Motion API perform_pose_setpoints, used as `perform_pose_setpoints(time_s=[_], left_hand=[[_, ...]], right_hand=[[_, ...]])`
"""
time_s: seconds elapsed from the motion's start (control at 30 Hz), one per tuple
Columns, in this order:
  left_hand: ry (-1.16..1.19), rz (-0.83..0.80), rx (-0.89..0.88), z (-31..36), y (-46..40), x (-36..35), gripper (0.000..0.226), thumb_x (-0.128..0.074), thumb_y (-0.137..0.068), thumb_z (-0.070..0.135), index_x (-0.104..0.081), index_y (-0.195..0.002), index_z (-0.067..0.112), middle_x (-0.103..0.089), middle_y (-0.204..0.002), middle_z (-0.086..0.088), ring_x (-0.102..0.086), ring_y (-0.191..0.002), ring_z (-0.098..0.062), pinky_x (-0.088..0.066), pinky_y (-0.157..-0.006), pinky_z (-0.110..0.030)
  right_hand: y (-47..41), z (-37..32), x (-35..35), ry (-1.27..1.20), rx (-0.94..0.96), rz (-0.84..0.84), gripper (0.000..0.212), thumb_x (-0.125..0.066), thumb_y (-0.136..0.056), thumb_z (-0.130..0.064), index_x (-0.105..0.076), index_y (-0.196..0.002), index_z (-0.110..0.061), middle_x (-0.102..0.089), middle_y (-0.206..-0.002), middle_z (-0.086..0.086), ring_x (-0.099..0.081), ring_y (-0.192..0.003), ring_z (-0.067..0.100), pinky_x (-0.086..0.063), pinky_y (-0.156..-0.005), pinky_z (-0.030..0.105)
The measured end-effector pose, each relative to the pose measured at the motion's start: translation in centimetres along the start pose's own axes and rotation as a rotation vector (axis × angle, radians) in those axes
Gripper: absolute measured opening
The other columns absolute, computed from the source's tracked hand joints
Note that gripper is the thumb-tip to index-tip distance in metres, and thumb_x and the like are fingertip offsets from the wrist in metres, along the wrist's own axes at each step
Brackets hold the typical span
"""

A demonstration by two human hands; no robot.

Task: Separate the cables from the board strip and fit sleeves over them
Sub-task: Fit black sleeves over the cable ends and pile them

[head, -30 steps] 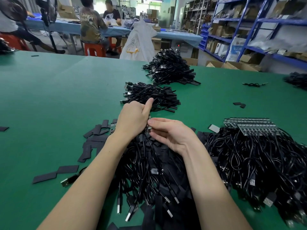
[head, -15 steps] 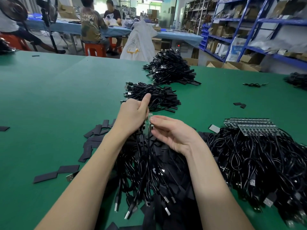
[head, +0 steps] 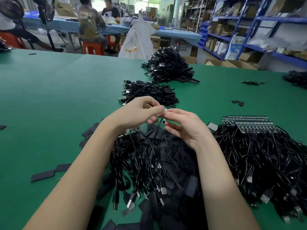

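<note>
- The small green board piece (head: 165, 109) at frame centre is mostly hidden between fingertips; only a sliver shows, and its details are too small to make out.
- The left hand (head: 138, 113) has its fingers curled, thumb and forefinger pinching the board piece from the left.
- The right hand (head: 181, 124) pinches the end of a thin black cable (head: 157, 130) just below that piece; the cable drops from the fingers into the pile under the wrists. Whether cable and board piece are joined cannot be told.
- The rest of the board strip (head: 131, 131) peeks out under the left wrist, largely covered by it.
- The cable pile (head: 149, 163) between the forearms lies on a heap of flat black sleeves (head: 174, 163); the forearms cover much of both, and the lower edge of the frame cuts them off.
- Loose sleeve pieces (head: 43, 175) lie on the green table (head: 49, 105) at lower left.
- At right, a large tangle of cables (head: 265, 163) hangs from stacked strips (head: 249, 121), running out of the frame's right edge.
- Beyond the hands sit two cable heaps, the near heap (head: 149, 92) and the far heap (head: 169, 67), the near one partly blocked by the left hand.
- Upper frame: people seated (head: 90, 24) at a blue table, a white bag (head: 137, 42), blue shelving (head: 249, 22), blurred.
</note>
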State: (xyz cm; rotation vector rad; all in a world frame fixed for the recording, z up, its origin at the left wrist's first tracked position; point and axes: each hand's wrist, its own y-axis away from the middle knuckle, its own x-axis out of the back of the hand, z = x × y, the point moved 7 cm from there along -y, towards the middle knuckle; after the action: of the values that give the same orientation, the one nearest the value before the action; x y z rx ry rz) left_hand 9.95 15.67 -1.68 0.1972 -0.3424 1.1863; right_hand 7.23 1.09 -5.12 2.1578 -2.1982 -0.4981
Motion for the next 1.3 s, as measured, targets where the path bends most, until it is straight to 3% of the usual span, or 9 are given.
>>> perform_pose_setpoints(time_s=[0.13, 0.27, 0.37, 0.53, 0.67, 0.83, 1.03, 1.3], left_hand=[[0.147, -0.039, 0.091, -0.9, 0.4, -0.4, 0.010, -0.072, -0.091, 0.008, -0.066, -0.098, 0.008, -0.060, -0.077, -0.007, -0.054, -0.076, -0.020, -0.055, -0.075, -0.028], [0.234, 0.011, 0.153, -1.8, 0.3, -0.2, 0.014, -0.072, -0.088, -0.001, -0.063, -0.090, 0.009, -0.062, -0.070, -0.002, -0.060, -0.069, -0.017, -0.057, -0.066, -0.023], [0.269, 0.027, 0.163, -2.0, 0.3, -0.2, 0.016, -0.070, -0.088, -0.005, -0.061, -0.090, 0.008, -0.063, -0.077, -0.009, -0.067, -0.071, -0.020, -0.057, -0.062, -0.021], [0.283, 0.015, 0.153, -2.0, 0.2, -0.3, 0.015, -0.070, -0.089, -0.005, -0.061, -0.092, 0.007, -0.065, -0.060, 0.004, -0.072, -0.067, -0.017, -0.057, -0.065, -0.021], [0.311, 0.017, 0.161, -2.0, 0.2, -0.4, 0.014, -0.070, -0.089, -0.005, -0.061, -0.093, 0.006, -0.068, -0.066, 0.001, -0.074, -0.071, -0.019, -0.057, -0.065, -0.020], [0.315, 0.014, 0.151, -1.8, 0.3, -0.4, 0.014, -0.069, -0.089, -0.006, -0.061, -0.093, 0.005, -0.067, -0.074, -0.006, -0.072, -0.070, -0.018, -0.056, -0.063, -0.019], [0.325, -0.009, 0.147, -1.9, 0.2, -0.5, 0.013, -0.069, -0.089, -0.005, -0.062, -0.093, 0.005, -0.069, -0.068, -0.001, -0.073, -0.074, -0.020, -0.057, -0.066, -0.021], [0.347, -0.043, 0.139, -1.7, 0.3, -1.1, 0.013, -0.068, -0.090, -0.004, -0.062, -0.093, 0.006, -0.071, -0.071, -0.003, -0.073, -0.076, -0.020, -0.057, -0.069, -0.021]], right_hand=[[0.1, -0.7, 0.3, 0.132, 0.118, -0.035, 0.007, -0.068, -0.096, -0.015, -0.074, -0.100, -0.012, -0.078, -0.090, 0.004, -0.075, -0.076, 0.016, -0.059, -0.065, 0.023], [0.0, -1.7, 0.6, 1.018, 0.405, 0.080, 0.020, -0.072, -0.089, -0.018, -0.073, -0.089, -0.038, -0.074, -0.093, -0.015, -0.067, -0.084, 0.005, -0.051, -0.074, 0.019], [-0.5, 0.3, -0.5, 1.208, 0.326, -0.054, 0.028, -0.076, -0.085, -0.017, -0.075, -0.094, -0.044, -0.072, -0.100, -0.009, -0.061, -0.086, 0.003, -0.044, -0.081, 0.019], [-0.7, -0.2, 0.2, 1.193, 0.364, -0.009, 0.012, -0.084, -0.080, -0.025, -0.079, -0.084, -0.035, -0.072, -0.081, -0.016, -0.059, -0.071, -0.009, -0.042, -0.070, 0.013], [-0.6, -0.3, 0.6, 1.221, 0.342, -0.015, 0.011, -0.083, -0.080, -0.027, -0.075, -0.076, -0.033, -0.065, -0.072, -0.016, -0.055, -0.063, -0.002, -0.039, -0.061, 0.013], [-0.4, -1.3, 1.4, 1.113, 0.411, 0.063, 0.014, -0.077, -0.082, -0.024, -0.067, -0.073, -0.031, -0.060, -0.057, -0.023, -0.053, -0.054, -0.008, -0.037, -0.054, 0.003], [-0.4, -1.2, 2.0, 0.979, 0.417, 0.051, 0.017, -0.080, -0.084, -0.027, -0.064, -0.079, -0.027, -0.070, -0.073, -0.005, -0.056, -0.060, 0.000, -0.040, -0.057, 0.008], [0.3, -1.9, 2.9, 0.743, 0.434, 0.033, 0.022, -0.088, -0.077, -0.020, -0.078, -0.093, -0.032, -0.078, -0.087, -0.015, -0.071, -0.085, -0.003, -0.052, -0.082, 0.018]])
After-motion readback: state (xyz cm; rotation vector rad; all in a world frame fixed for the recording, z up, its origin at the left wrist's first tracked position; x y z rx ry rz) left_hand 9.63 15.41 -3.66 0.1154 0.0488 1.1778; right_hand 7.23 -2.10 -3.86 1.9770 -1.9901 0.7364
